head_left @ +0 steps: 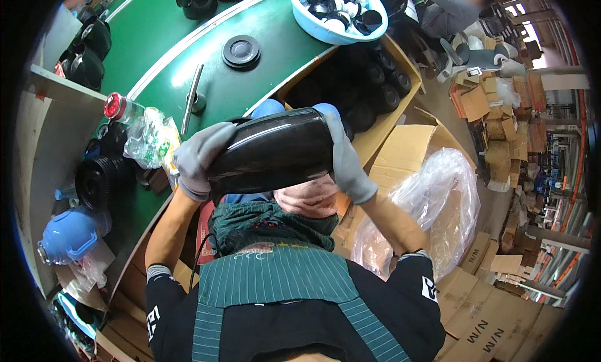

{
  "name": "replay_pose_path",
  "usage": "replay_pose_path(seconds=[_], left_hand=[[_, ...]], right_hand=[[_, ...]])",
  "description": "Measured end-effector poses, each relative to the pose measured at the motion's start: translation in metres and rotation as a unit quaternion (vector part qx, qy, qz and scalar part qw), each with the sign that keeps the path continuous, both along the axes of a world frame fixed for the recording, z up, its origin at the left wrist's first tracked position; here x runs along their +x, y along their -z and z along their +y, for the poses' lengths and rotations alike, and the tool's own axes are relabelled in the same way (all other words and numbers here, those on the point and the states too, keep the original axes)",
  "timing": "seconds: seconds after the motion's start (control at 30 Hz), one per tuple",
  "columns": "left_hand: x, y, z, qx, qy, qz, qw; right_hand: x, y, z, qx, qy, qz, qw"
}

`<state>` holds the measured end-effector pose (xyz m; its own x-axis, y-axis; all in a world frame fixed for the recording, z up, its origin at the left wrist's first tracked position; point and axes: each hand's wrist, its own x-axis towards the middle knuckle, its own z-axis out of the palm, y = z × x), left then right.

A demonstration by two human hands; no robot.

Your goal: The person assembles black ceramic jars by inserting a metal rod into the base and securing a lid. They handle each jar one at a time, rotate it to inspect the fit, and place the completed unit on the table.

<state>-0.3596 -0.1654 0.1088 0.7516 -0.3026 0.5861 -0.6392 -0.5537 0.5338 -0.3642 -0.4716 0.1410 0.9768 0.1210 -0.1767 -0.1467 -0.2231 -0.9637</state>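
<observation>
A large glossy black hollow housing, rounded and roughly cylindrical, is held crosswise in front of my body. My left hand, in a grey glove, is closed on its left end. My right hand, gloved the same way, grips the right end, its fingers reaching over the far side. Two rounded blue shapes show just beyond the housing; I cannot tell what they are. Below it are my green striped apron and a pink cloth on my lap.
Ahead is a green work table with black round discs, a metal rod and a light blue basin of small parts. A cardboard box of black parts stands to the right, near clear plastic film. A blue jug is left.
</observation>
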Motion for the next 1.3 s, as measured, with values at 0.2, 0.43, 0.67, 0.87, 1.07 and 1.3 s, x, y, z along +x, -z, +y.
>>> replay_pose_path(seconds=[0.2, 0.43, 0.67, 0.87, 1.07, 1.3], left_hand=[[-0.013, 0.128, 0.011, -0.436, 0.154, 0.504, 0.729], [-0.012, 0.100, -0.001, -0.315, 0.306, 0.614, 0.656], [-0.012, 0.099, 0.002, -0.447, 0.236, 0.671, 0.542], [-0.004, 0.026, 0.007, -0.196, 0.012, 0.268, 0.943], [0.000, 0.003, 0.023, 0.089, 0.015, -0.068, 0.994], [-0.009, 0.035, 0.022, -0.200, -0.049, 0.279, 0.938]], right_hand=[[0.002, -0.014, 0.004, -0.081, -0.112, -0.289, 0.947], [0.011, -0.038, 0.005, -0.153, -0.287, -0.434, 0.840], [0.018, -0.026, -0.005, -0.136, -0.257, -0.406, 0.866], [0.003, 0.003, -0.001, 0.015, -0.069, -0.132, 0.989], [-0.003, 0.049, -0.043, -0.133, -0.188, -0.160, 0.960], [-0.016, -0.001, -0.014, -0.090, -0.148, -0.064, 0.983]])
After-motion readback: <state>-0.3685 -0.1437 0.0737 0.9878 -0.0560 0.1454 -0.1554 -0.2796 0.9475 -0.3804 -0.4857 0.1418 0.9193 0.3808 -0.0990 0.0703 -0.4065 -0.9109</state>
